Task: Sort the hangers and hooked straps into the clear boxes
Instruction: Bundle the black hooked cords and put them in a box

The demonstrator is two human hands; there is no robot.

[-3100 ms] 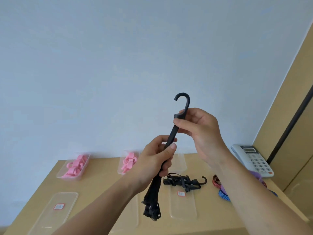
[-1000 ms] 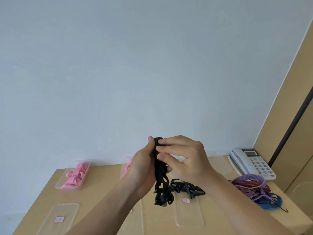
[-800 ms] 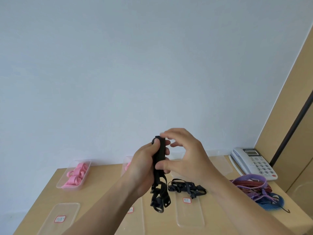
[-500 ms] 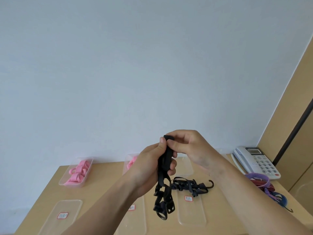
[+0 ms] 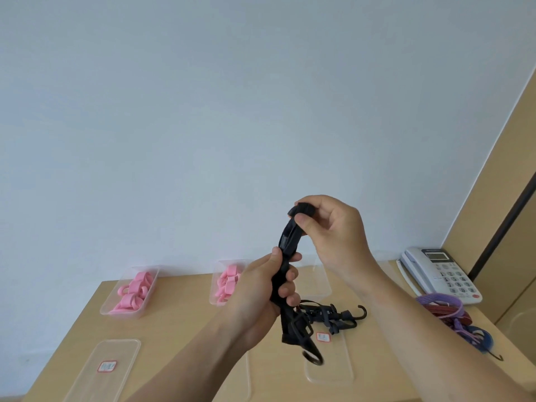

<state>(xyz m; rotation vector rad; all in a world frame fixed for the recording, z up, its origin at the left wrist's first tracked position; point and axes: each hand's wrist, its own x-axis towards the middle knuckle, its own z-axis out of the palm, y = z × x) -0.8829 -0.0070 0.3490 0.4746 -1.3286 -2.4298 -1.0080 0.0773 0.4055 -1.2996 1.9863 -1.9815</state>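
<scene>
Black hooked strap [image 5: 285,274] held above the desk [image 5: 185,317]: left hand [image 5: 261,291] fisted round its folded middle, right hand [image 5: 327,227] pinching the top fold; seemingly light, limp webbing, best gripped bundled.

both hands, left hand [image 5: 261,294] below right hand [image 5: 327,227], grip a folded black strap [image 5: 287,248] above the table [image 5: 179,320].

Two bare forearms, left hand [image 5: 261,288] and right hand [image 5: 333,227], no sleeves in view.
</scene>
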